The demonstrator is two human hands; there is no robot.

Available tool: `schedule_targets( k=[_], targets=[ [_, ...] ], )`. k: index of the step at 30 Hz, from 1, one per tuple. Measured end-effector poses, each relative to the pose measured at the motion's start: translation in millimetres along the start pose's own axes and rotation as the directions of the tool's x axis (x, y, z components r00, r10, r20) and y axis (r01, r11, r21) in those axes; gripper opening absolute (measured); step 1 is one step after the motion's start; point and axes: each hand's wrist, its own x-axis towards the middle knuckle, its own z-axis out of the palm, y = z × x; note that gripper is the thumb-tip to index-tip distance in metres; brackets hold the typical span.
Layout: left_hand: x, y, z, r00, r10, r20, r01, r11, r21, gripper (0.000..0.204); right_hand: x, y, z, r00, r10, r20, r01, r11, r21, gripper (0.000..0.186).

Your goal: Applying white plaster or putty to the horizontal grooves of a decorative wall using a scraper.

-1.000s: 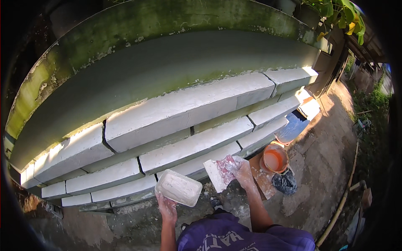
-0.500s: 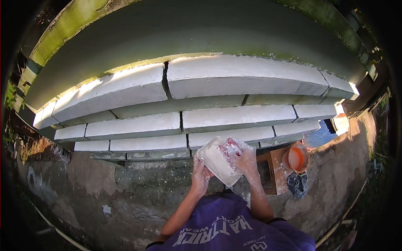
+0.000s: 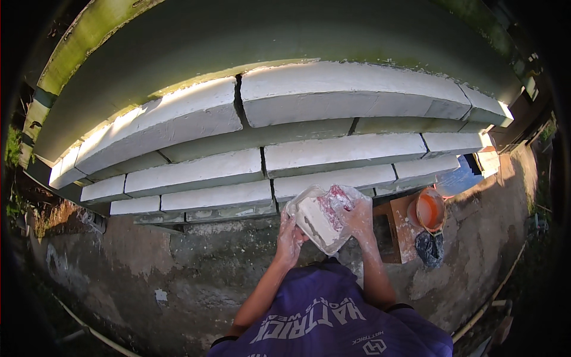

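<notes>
In front of my chest I hold a shallow, whitish, angular container [image 3: 328, 251] with thick white paste [image 3: 316, 215] in it. Pinkish-red patches show through the paste near its upper right. My left hand [image 3: 289, 241] is closed on the container's left rim, thumb and fingers bent round the edge. Smeared with white, my right hand [image 3: 360, 220] reaches over the right side, its fingers bent down at the red patches. Whether a small tool sits in those fingers cannot be made out.
Ahead rise stepped ledges of white-coated blocks [image 3: 351, 146] with dark gaps, against a greenish-grey wall [image 3: 285, 35]. To the right an orange bucket [image 3: 430, 209] rests by a brownish block [image 3: 404, 229], a dark plastic bag [image 3: 429, 249] and a blue container [image 3: 457, 182]. Rough concrete [image 3: 208, 256] lies below.
My view has shifted slightly, so the ledges sit higher. The container and both hands appear a little farther right and up. Both hands remain at the container; my right fingers stay over the paste.
</notes>
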Motion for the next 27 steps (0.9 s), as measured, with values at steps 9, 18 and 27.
schedule_targets(
  k=[9, 18, 27],
  targets=[
    [8, -15, -5, 0.999, 0.047, -0.011, -0.046, 0.996, 0.080, 0.050, -8, -6, 12, 0.983, -0.083, 0.162, 0.117, 0.970, -0.212, 0.034],
    [18, -32, -30, 0.995, 0.103, 0.001, -0.103, 0.995, -0.012, 0.057, 1, 5, 32, 0.939, -0.345, 0.011, 0.341, 0.923, -0.181, 0.030],
    [10, -32, -18, 0.977, 0.184, -0.107, -0.179, 0.982, 0.053, 0.054, -3, 8, 46, 0.973, -0.186, 0.139, 0.207, 0.965, -0.159, 0.030]
  ],
)
